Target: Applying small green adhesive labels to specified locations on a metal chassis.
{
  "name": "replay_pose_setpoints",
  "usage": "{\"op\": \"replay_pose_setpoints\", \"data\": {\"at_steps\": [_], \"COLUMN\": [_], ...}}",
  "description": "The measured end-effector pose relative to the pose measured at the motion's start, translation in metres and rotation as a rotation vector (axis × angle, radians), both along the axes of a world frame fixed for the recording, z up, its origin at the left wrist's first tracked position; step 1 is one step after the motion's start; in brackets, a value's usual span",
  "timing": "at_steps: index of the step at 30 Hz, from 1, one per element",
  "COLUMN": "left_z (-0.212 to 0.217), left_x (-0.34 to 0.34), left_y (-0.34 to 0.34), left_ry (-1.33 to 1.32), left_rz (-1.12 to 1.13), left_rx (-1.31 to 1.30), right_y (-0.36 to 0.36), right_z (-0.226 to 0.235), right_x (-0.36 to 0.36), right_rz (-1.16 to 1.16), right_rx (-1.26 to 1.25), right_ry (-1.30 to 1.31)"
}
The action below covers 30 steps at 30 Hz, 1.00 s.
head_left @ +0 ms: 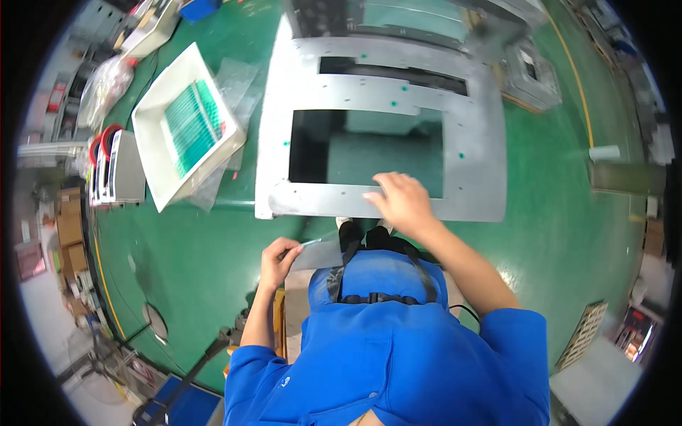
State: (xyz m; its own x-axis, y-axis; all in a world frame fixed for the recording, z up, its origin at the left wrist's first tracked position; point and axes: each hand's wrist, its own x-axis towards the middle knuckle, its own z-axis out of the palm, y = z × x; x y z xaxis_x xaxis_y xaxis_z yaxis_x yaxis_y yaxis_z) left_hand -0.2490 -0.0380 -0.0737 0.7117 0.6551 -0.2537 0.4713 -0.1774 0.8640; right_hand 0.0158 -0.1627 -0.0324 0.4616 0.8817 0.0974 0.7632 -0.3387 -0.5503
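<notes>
The person's two hands are well apart. The left hand (278, 261), low and left of the person's lap, has thumb and fingers pinched on a corner of a thin clear sheet (320, 254), which reaches rightward toward the blue clothing (376, 277) over the lap. The sheet is short of the near edge of the grey worktop (355, 201).

The right hand (406, 204) is over that near edge, right of the middle, with the thumb and fingers parted; whether it touches the surface cannot be told. Just beyond it is a large dark rectangular panel (383, 157) set in the worktop, with a narrower dark slot (398, 74) farther back. Small green dots (394, 104) mark the grey surface.

To the left of the worktop stands a tilted white tub (150, 135) holding green strips (190, 128), with clear plastic (238, 82) beside and under it. The floor (185, 248) is green.
</notes>
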Motion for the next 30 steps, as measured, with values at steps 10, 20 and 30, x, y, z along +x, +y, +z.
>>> {"op": "replay_pose_setpoints", "data": {"at_steps": [10,20,30], "left_z": [0.020,0.141,0.181], "left_x": [0.009,0.141,0.254], "left_y": [0.004,0.080,0.183], "left_ry": [-0.305,-0.696,-0.694], "left_rz": [0.134,0.344,0.263], "left_rx": [0.466,0.489,0.228], "right_y": [-0.010,0.080,-0.100], "right_z": [0.064,0.201,0.020], "right_x": [0.018,0.147,0.321], "right_rz": [0.012,0.203,-0.771], "right_rx": [-0.162,-0.233,0.814], "right_ry": [0.225,0.124,0.772]}}
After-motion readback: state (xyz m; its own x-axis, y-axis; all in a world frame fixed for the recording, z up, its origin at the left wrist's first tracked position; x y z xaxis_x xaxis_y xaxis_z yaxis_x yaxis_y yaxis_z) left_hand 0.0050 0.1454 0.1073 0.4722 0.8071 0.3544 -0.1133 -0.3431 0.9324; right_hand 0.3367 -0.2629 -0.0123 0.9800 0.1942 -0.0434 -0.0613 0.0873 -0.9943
